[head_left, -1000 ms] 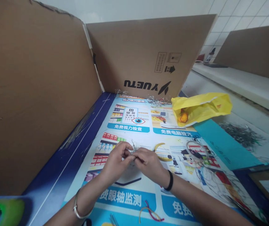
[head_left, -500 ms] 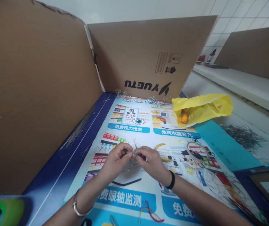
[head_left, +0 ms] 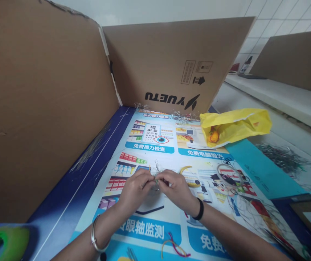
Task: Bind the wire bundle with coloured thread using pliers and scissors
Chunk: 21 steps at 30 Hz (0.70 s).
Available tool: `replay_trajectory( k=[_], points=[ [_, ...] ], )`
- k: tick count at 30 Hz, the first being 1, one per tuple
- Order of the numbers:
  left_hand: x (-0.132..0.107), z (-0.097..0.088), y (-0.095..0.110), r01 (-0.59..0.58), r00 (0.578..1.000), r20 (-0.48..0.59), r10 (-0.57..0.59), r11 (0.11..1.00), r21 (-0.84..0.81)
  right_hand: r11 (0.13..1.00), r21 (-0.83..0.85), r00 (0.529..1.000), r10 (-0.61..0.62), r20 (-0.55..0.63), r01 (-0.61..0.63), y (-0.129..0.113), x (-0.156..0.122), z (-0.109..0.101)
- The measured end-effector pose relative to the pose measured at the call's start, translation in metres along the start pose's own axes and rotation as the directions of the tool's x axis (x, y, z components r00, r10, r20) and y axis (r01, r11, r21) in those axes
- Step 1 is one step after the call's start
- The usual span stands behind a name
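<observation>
Over the middle of the printed poster [head_left: 90, 221], my left hand [head_left: 137, 186] and my right hand [head_left: 175, 188] meet at the fingertips. Both are closed in a pinch on a small bundle of thin wires [head_left: 156, 167], whose fine ends stick up beyond the fingers. A bit of green shows at the right fingertips; the rest of what they grip is hidden. A short yellowish strand pokes up by the left fingers. Just right of my right hand lies a curved yellow strip [head_left: 185, 168]. Pink and yellow cords [head_left: 175, 246] lie nearer to me.
Cardboard panels [head_left: 171, 54] stand at the back and left. An open yellow bag [head_left: 239, 125] holds something orange. Loose wire heaps [head_left: 280, 157] lie right, with a coil [head_left: 228, 174] on the poster. A green ring-shaped object [head_left: 11, 241] sits lower left; tweezers-like metal [head_left: 280, 241] lies lower right.
My left hand has turned over, its back now facing up, with the fingertips still at the wires. A yellowish strand now shows above it. My right hand stays almost in place.
</observation>
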<state>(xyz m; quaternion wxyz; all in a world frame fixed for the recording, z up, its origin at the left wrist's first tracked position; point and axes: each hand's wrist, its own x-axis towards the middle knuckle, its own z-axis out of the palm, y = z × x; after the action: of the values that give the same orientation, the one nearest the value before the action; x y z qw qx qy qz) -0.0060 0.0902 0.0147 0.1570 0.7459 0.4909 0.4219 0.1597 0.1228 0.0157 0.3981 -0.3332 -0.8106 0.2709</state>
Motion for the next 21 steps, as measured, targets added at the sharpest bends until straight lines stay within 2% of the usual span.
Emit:
replay_trajectory(
  k=[6,10,13,17,21],
  points=[
    [0.0028,-0.0024,-0.0038,-0.009,1.0,0.027,0.01,0.999,-0.037,0.996,-0.043,0.996,-0.076,-0.046,0.074,-0.0023,-0.0007,0.0002],
    [0.0043,-0.0023,-0.0019,0.035,0.999,0.044,-0.031,0.994,-0.099,0.993,-0.065,0.989,-0.107,-0.103,0.101,-0.0018,-0.002,0.001],
    [0.0058,-0.0011,0.0003,0.07,0.997,0.032,-0.066,0.989,-0.128,0.99,-0.088,0.986,-0.123,-0.11,0.114,-0.0006,-0.003,0.0014],
    [0.0069,0.001,0.0006,0.059,0.998,0.033,-0.056,0.991,-0.122,0.976,-0.141,0.978,-0.183,-0.1,0.168,-0.0015,-0.0038,0.0006],
    [0.0074,0.0008,0.002,0.065,0.997,0.049,-0.059,0.991,-0.115,0.981,-0.131,0.985,-0.151,-0.079,0.139,-0.0049,-0.0034,-0.0004]
  ],
)
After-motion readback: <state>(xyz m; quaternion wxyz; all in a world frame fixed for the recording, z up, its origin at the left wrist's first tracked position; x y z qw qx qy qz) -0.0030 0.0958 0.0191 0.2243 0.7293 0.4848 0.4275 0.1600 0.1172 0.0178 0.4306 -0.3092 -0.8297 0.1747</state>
